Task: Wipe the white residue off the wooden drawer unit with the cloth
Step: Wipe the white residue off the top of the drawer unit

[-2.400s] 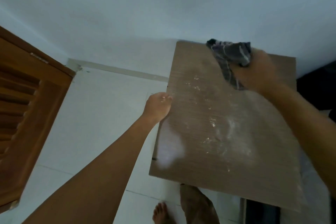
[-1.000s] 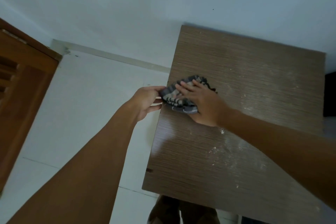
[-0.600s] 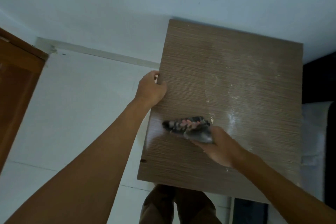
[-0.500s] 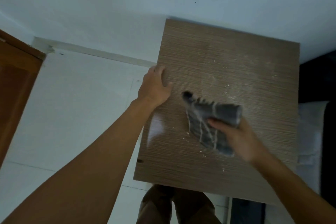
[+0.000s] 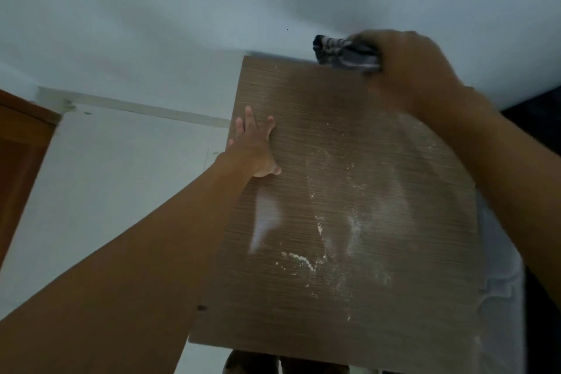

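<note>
The wooden drawer unit (image 5: 291, 307) fills the middle of the view; I look down on its brown grained top. White residue (image 5: 337, 240) lies in streaks and crumbs across its middle and right part. My right hand (image 5: 406, 70) is blurred at the far right corner of the top, closed around a dark striped cloth (image 5: 346, 53) that sticks out to the left of the fist. My left hand (image 5: 255, 149) rests flat on the top near its left edge, fingers spread and pointing away from me.
A white wall (image 5: 212, 3) stands right behind the unit. White floor tiles (image 5: 115, 179) lie to the left, with a brown wooden door (image 5: 18, 155) at the far left. Something dark (image 5: 534, 118) sits to the right, and white fabric (image 5: 498, 282) hangs by the unit's right edge.
My right hand has swept the cloth from the middle of the top up to the far right corner. My left hand has flattened, fingers spread, on the top's left edge.
</note>
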`<action>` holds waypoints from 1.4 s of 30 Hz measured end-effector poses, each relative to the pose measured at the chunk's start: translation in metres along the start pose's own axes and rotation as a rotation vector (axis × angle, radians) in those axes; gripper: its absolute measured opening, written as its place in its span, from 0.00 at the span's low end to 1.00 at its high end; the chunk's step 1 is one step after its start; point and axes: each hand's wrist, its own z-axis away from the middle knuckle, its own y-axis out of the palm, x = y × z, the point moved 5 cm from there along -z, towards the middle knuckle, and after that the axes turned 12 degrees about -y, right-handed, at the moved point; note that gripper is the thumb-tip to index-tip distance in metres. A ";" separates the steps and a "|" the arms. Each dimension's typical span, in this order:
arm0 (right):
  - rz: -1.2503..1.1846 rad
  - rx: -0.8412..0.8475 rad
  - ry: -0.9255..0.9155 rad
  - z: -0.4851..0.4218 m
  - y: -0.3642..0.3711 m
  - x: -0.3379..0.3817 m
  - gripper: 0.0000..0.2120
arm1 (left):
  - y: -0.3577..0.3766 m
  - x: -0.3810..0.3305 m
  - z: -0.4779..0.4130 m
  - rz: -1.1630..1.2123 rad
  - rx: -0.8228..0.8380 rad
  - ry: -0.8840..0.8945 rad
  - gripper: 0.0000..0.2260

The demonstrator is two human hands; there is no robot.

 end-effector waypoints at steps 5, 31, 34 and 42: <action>0.199 0.072 -0.168 -0.034 0.066 -0.009 0.16 | 0.000 -0.002 -0.006 0.005 0.020 -0.011 0.49; -0.301 0.189 -0.088 0.148 0.146 0.063 0.34 | -0.007 0.001 -0.003 0.050 0.029 0.022 0.42; -0.336 0.221 -0.066 0.187 0.153 0.086 0.34 | -0.006 0.000 -0.001 0.014 0.015 0.018 0.45; -1.049 0.074 0.554 0.220 0.105 0.107 0.11 | 0.008 -0.009 0.003 -0.057 0.001 0.015 0.48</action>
